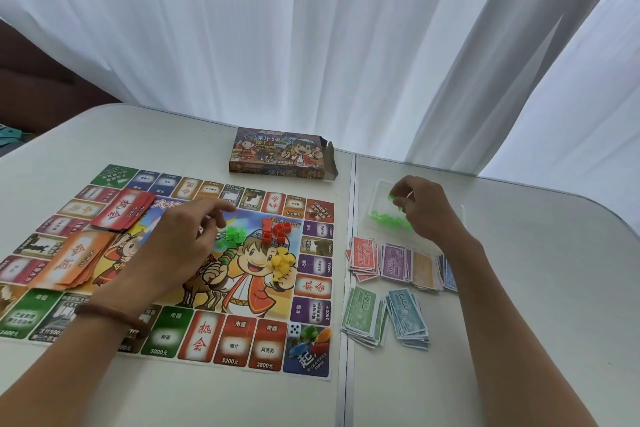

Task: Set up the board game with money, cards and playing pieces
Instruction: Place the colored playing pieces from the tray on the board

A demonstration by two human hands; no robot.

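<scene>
The paper game board [214, 329] lies flat on the left table. On it sit a red card deck [121, 213], an orange card deck [78, 262], and piles of green [232, 236], red [275, 231] and yellow [282, 263] pieces. A white die [294, 329] and coloured pawns [311, 340] occupy the start corner. My left hand [188, 239] hovers over the board's middle by the green pile, fingers loosely curled. My right hand [420, 210] pinches green pieces [394, 199] above a clear plastic bag [379, 215] holding more green ones.
Paper money lies in stacks right of the board: red [362, 256], purple [394, 262], orange [424, 269], green [363, 317], teal [408, 319]. The opened game box [280, 158] stands at the back. A seam [348, 288] divides two tables. White curtains hang behind.
</scene>
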